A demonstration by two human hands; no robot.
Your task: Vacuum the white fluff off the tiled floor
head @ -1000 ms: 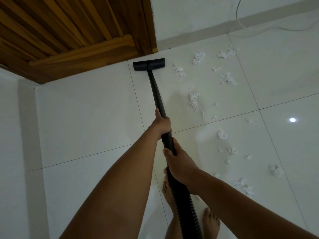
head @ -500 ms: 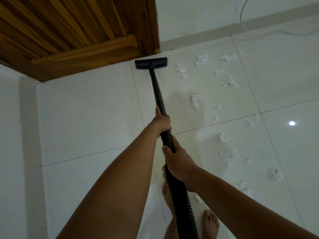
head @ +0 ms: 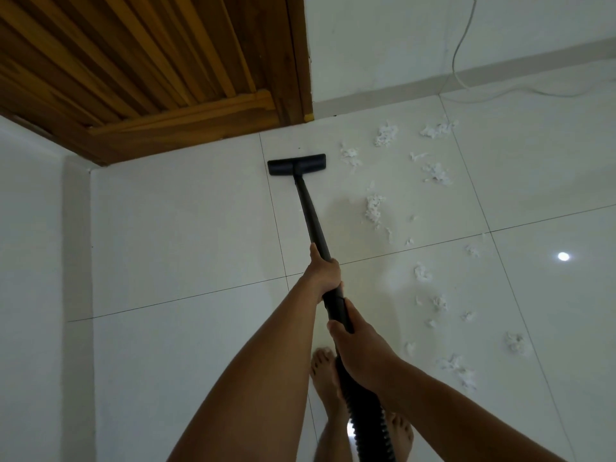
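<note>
Gripping the black wand (head: 311, 218), the left hand (head: 325, 273) is seen with its fingers curled tight round the tube. Nearer, the right hand (head: 360, 348) is wrapped round the joint where the ribbed hose (head: 370, 425) begins. The floor head (head: 296, 164) is laid flat on the tiled floor (head: 186, 228), far from the hands and near the wooden door (head: 150, 61). The white fluff (head: 373, 208) is scattered right of the wand, apart from both hands, one clump just right of the head. A cable (head: 463, 61) is hung down the far white wall (head: 383, 38). Bare feet (head: 325, 371) are planted below the hose.
</note>
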